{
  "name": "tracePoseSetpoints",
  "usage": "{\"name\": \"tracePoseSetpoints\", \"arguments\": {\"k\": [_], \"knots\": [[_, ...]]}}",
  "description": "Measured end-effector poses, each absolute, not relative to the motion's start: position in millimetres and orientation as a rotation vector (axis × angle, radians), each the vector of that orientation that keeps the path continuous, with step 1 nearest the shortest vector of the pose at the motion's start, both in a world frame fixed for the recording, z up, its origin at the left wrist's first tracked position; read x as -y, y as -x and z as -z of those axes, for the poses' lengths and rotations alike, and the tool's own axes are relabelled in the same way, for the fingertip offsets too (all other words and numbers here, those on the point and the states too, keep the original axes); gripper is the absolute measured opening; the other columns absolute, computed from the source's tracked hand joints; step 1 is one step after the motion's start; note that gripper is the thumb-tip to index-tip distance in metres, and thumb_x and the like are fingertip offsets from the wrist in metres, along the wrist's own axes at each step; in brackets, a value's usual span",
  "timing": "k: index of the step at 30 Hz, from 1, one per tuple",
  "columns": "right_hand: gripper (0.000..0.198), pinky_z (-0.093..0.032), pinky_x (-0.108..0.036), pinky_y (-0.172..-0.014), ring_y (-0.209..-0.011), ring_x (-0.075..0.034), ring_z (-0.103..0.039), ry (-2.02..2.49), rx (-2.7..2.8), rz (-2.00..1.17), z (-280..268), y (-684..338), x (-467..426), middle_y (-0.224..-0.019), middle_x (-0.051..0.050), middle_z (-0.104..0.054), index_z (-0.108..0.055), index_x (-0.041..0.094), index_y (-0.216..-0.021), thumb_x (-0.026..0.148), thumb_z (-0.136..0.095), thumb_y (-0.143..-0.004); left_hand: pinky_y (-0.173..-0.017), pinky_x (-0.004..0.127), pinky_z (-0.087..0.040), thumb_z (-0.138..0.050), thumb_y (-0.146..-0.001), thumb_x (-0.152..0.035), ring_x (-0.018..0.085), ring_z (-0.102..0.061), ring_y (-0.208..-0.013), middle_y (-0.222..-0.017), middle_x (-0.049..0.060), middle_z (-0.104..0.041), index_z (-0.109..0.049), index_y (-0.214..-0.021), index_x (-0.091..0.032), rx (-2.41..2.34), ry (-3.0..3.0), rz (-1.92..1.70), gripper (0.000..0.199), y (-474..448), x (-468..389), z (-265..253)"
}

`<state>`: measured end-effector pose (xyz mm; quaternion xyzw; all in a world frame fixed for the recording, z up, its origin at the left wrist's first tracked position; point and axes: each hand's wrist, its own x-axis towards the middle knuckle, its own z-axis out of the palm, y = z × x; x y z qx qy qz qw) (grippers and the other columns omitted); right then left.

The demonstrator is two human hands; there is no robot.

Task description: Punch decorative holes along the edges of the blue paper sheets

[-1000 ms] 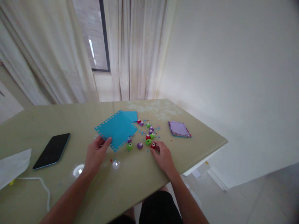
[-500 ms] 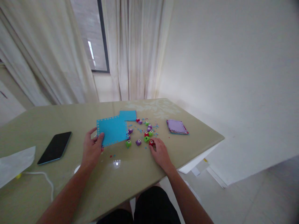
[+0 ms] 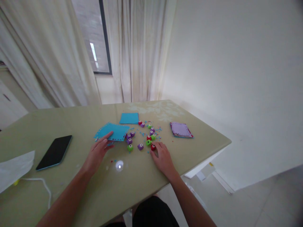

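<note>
Counter (image 3: 104,192), pale olive, running out beneath both hands. White cable (image 3: 44,181) and white sheet (image 3: 17,167) well left of the left fingers. Dark tablet (image 3: 54,153) also to their left, slightly farther out. Right hand (image 3: 163,157) with fingers pinched narrow on a red eye-topped piece (image 3: 153,147), thumb at its left side. Purple piece (image 3: 140,147) and green piece (image 3: 130,148) left of those fingers, between the two hands. Left hand (image 3: 97,153) with fingers loosely spread, one laid over the near edge of scalloped blue sheets (image 3: 115,130); firmness of any grip impossible to tell. More red, green and purple pieces (image 3: 153,137) just beyond the right fingers, amid tiny paper bits (image 3: 142,134). Lilac card stack (image 3: 181,130) beyond and to the right of the right fingers. Plain blue stack (image 3: 129,118) beyond both hands' fingers, backed by curtains (image 3: 146,47), window (image 3: 91,34) and white wall (image 3: 224,78).
</note>
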<state>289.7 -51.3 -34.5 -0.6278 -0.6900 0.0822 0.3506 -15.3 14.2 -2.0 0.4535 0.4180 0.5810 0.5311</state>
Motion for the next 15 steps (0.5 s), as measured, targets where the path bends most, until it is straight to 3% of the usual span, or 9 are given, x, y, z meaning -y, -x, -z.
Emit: {"name": "tracePoseSetpoints", "arguments": {"k": [5,10,15], "knots": [[0.033,-0.051,-0.046,-0.107,-0.118,-0.031,-0.065,1.623,1.775,-0.194,35.8,-290.7,51.5,-0.125,-0.012,-0.072,-0.069,0.024,-0.124,0.016,-0.064,-0.093,-0.092,0.04,-0.06,-0.083,-0.074,-0.058,0.029,-0.075,-0.105,-0.124,0.012,-0.08,-0.08,-0.122,-0.02,-1.194,-1.224,-1.335,0.062,19.4,-14.7,1.1],[0.02,-0.053,-0.046,-0.098,-0.107,-0.032,-0.067,1.705,1.764,-0.173,36.9,-290.9,50.8,-0.111,-0.011,-0.073,-0.07,0.024,-0.111,0.017,-0.064,-0.093,-0.077,0.038,-0.059,-0.068,-0.083,-0.056,0.026,-0.073,-0.073,-0.083,0.006,-0.08,-0.081,-0.122,-0.019,-1.632,-1.676,-1.253,0.055,23.3,-13.7,0.4],[0.027,-0.055,-0.046,-0.099,-0.108,-0.031,-0.068,1.677,1.607,-0.164,40.3,-295.5,53.0,-0.117,-0.013,-0.068,-0.067,0.023,-0.123,0.022,-0.062,-0.097,-0.077,0.031,-0.056,-0.066,-0.089,-0.05,0.024,-0.074,-0.086,-0.115,0.007,-0.08,-0.079,-0.127,-0.024,-1.565,-1.786,-1.421,0.049,19.0,-7.3,1.2]]}}
